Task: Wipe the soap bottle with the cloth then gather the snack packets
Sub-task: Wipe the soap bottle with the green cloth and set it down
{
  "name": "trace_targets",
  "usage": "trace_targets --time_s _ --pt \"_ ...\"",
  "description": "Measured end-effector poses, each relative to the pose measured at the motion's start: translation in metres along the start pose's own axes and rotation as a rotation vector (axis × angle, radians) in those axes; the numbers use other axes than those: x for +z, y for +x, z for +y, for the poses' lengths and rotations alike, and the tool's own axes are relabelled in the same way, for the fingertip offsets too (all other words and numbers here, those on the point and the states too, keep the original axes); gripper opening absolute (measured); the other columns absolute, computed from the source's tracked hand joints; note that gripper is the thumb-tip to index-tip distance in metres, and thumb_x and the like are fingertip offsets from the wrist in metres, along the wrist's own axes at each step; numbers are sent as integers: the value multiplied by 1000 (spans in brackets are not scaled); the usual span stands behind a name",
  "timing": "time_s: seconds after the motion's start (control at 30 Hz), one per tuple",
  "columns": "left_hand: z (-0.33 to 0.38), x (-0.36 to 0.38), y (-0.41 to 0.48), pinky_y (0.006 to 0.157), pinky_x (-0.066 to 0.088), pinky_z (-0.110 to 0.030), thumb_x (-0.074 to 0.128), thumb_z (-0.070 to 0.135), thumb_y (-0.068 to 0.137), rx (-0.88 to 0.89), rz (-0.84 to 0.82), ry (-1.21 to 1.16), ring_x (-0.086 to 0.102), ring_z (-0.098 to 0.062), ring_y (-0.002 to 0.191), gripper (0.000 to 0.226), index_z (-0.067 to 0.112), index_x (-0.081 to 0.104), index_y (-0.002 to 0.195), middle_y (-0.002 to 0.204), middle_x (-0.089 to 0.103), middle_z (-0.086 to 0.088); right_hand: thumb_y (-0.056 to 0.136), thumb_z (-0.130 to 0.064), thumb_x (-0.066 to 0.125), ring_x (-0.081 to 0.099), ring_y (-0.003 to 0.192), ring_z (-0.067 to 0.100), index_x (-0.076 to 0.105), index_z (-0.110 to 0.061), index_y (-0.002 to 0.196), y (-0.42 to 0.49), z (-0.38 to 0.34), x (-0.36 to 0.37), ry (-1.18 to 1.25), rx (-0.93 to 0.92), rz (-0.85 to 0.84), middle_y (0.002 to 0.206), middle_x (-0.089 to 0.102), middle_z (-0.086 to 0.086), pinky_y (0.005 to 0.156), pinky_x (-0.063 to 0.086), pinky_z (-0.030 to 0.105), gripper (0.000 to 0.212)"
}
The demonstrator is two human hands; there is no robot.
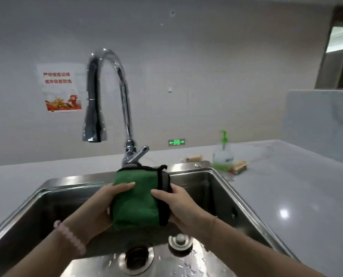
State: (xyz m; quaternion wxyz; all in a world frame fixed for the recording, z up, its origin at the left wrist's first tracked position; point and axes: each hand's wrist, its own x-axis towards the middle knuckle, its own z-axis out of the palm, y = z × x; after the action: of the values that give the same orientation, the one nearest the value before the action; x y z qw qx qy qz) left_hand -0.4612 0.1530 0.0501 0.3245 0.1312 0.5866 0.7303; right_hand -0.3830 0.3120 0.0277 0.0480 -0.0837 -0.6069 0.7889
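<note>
A green cloth (135, 198) with a black edge is held folded above the steel sink (222, 188). My left hand (106, 198) grips its left side and my right hand (176, 202) grips its right side by the black edge. The soap bottle (223, 154), clear with a green pump and green liquid at the bottom, stands on the counter behind the sink's right corner, well away from both hands. One snack packet (192, 158) lies to the left of the bottle and another snack packet (239, 166) lies to its right.
A tall chrome faucet (110, 92) arches over the sink, its lever just behind the cloth. A drain (136, 258) and a loose stopper (180, 244) sit in the wet basin. The grey counter (296, 196) stretches to the right toward a raised partition (322, 116).
</note>
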Motion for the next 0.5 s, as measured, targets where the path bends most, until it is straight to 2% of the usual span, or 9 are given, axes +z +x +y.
trace_targets --time_s 0.1,0.17,0.37,0.43,0.5 --pt "-20 69 57 48 59 -36 62 9 74 53 33 10 73 -29 63 23 1 65 95 81 76 -18 86 -14 60 66 103 29 60 -8 115 6 -15 -80 -29 -29 86 117 67 17 83 57 42 30" --pt "-37 114 98 44 56 -32 59 8 81 92 79 0 72 -26 58 14 2 63 94 69 76 -13 85 -16 61 67 100 28 61 -9 113 12 -24 -134 -34 -44 127 114 69 15 77 59 37 29" --pt "-75 214 194 49 57 -32 58 4 83 107 122 -64 72 -26 62 27 -7 60 108 75 75 -14 87 -14 59 70 86 22 63 -10 108 39 -44 -259 -88 -47 181 104 71 12 65 60 30 21" --pt "-80 230 212 49 57 -31 59 5 83 103 136 -95 72 -26 63 25 -4 61 106 74 76 -14 88 -22 59 70 80 18 65 -14 102 48 -49 -287 -148 -4 156 95 73 5 61 60 29 18" --pt "-84 234 224 47 57 -32 58 7 84 93 147 -151 73 -27 62 18 0 61 100 71 76 -12 88 -34 54 68 67 16 67 -16 87 59 -60 -312 -260 15 152 80 72 1 54 57 27 22"
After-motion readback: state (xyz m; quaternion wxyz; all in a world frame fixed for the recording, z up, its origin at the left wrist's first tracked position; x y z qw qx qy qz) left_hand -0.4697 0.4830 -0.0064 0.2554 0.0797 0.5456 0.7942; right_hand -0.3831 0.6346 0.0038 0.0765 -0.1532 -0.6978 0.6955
